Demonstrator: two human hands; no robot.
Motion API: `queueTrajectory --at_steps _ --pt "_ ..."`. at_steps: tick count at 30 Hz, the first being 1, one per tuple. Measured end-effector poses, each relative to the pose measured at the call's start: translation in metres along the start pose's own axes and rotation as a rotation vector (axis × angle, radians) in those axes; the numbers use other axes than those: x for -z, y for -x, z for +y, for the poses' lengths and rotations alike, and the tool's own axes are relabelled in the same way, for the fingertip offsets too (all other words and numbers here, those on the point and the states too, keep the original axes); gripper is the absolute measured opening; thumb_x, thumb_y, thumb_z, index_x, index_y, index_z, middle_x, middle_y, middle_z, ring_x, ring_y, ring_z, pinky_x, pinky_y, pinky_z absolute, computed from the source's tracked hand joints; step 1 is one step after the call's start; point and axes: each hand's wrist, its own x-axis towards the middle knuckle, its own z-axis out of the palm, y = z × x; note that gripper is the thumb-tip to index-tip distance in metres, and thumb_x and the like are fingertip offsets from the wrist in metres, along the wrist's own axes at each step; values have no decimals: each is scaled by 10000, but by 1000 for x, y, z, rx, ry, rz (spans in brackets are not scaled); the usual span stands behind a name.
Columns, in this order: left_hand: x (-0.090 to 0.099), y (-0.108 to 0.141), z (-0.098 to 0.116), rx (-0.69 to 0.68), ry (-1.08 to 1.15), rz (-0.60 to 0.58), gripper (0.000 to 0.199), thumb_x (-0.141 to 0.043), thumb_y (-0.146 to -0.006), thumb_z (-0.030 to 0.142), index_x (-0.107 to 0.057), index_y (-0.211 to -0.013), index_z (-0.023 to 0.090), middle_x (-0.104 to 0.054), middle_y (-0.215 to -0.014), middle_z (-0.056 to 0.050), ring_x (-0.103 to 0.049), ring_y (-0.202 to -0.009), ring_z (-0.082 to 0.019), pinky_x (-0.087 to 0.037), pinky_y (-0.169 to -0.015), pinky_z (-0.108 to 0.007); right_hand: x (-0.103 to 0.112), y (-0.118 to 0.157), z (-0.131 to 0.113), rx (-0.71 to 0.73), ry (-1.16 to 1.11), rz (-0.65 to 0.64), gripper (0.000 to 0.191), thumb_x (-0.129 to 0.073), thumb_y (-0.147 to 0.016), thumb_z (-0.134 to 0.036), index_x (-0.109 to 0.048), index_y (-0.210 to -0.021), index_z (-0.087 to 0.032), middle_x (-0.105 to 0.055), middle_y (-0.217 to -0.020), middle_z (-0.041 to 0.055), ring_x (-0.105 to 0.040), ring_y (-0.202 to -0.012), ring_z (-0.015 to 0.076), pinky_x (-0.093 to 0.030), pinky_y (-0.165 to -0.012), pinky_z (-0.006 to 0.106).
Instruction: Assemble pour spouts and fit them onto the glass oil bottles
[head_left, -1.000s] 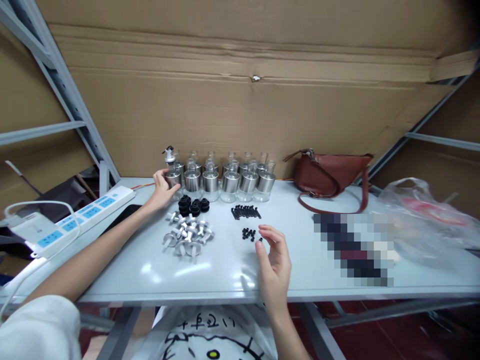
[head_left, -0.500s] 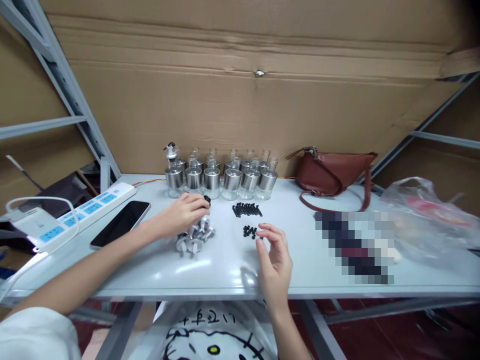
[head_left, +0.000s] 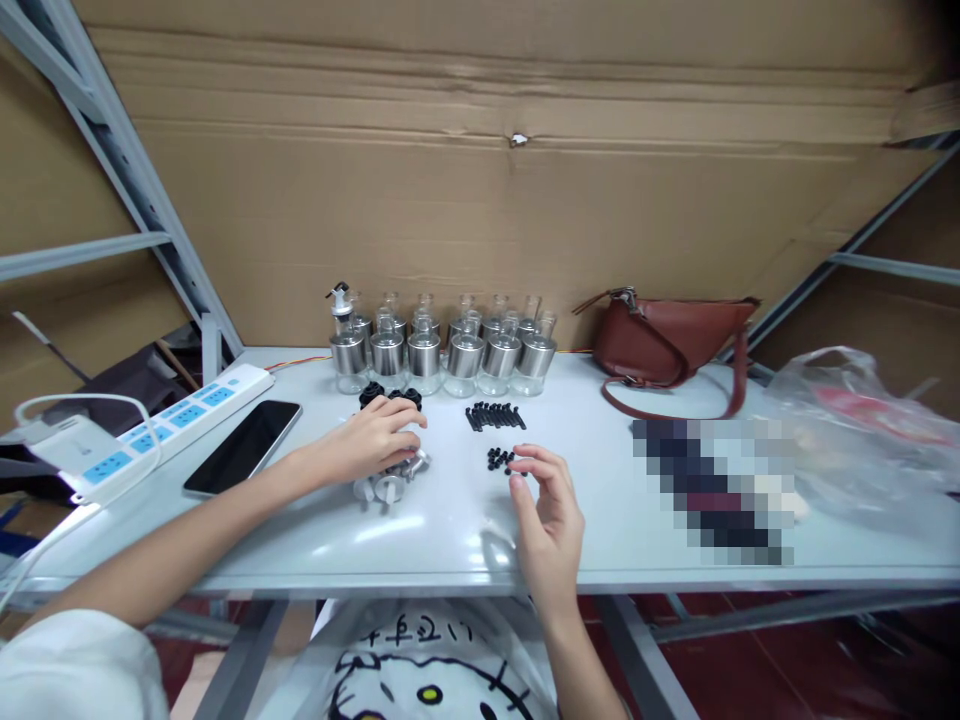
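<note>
My left hand (head_left: 375, 438) hovers over a small pile of silver metal pieces (head_left: 388, 488), its fingers loosely bent and apart; the palm side is hidden, and I see nothing held in it. Just behind its fingers lie round black parts (head_left: 371, 393), partly covered by the hand. My right hand (head_left: 551, 515) is held up above the table, thumb and fingers apart, with nothing between them. Beside its fingertips is a cluster of tiny black pieces (head_left: 498, 459). Farther back lies a row of black tube-like pieces (head_left: 496, 416).
Two rows of glass bottles with metal bands (head_left: 465, 355) stand at the back; the leftmost carries a black-and-white spout (head_left: 341, 300). A phone (head_left: 244, 448) and a power strip (head_left: 180, 420) lie left. A brown handbag (head_left: 652, 345) and plastic bag (head_left: 862, 440) sit right.
My left hand has moved toward me, from the round black parts to the silver pieces, uncovering more of the black parts. My right hand has barely moved.
</note>
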Motion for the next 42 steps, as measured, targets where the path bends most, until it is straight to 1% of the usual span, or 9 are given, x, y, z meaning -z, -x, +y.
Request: queueTrajectory --at_steps 5,10,14,19,23,28,31,34,42 --pt "3 -1 14 -22 42 169 147 -513 -939 186 -636 -858 176 -667 -1114 -102 -545 -1068 -233 -450 -870 -361 -1 0 2 17 -11 -11 58 -550 -903 -241 -603 -908 -220 -598 -1023 73 -574 -1039 224 -449 -912 418" --pt "2 0 44 -140 -2 489 112 -532 -929 140 -614 -904 211 -699 -991 -53 -602 -978 -190 -454 -820 -339 -3 -1 -3 59 21 -282 125 -590 -879 -189 -607 -994 -235 -653 -1007 55 -625 -977 193 -502 -853 346" --pt "-2 2 59 -157 98 596 108 -534 -930 127 -601 -937 212 -678 -912 -38 -619 -892 -170 -476 -778 -327 -2 -1 -7 114 14 -344 151 -571 -894 -170 -628 -1017 -235 -669 -1048 65 -641 -995 194 -522 -856 346" --pt "-4 3 73 -45 396 544 42 -571 -929 191 -580 -889 184 -581 -862 -43 -586 -797 -146 -512 -723 -264 0 1 -6 127 -71 -339 118 -544 -913 -172 -650 -927 -222 -690 -883 47 -661 -846 181 -544 -760 323" --pt "-9 4 81 3 500 467 99 -497 -965 204 -564 -1038 192 -569 -921 -61 -607 -841 -153 -543 -751 -258 1 2 -6 75 -79 -257 111 -543 -919 -199 -650 -896 -215 -671 -845 46 -646 -830 179 -537 -731 307" --pt "-17 4 82 34 643 487 233 -504 -959 184 -450 -1184 209 -577 -863 -21 -606 -766 -130 -544 -696 -239 0 2 -6 46 -111 -248 112 -549 -919 -214 -655 -887 -218 -665 -838 45 -643 -818 178 -537 -708 303" --pt "-15 3 81 55 638 390 253 -521 -957 214 -451 -1200 208 -570 -819 6 -585 -679 -109 -529 -650 -214 1 2 -7 39 -110 -246 113 -556 -915 -219 -663 -880 -219 -670 -839 46 -645 -822 184 -536 -706 308" --pt "-14 5 82 71 571 302 191 -501 -967 240 -497 -1155 209 -567 -885 -17 -596 -704 -109 -535 -660 -207 1 2 -8 41 -100 -250 120 -553 -918 -213 -668 -885 -226 -667 -845 36 -638 -820 172 -525 -705 291" --pt "-33 9 87 -5 480 226 267 -446 -981 258 -392 -1241 228 -531 -1161 -115 -619 -721 -112 -574 -643 -239 -1 2 -5 10 -45 -317 113 -558 -911 -228 -646 -842 -209 -647 -808 39 -625 -764 168 -519 -691 299"
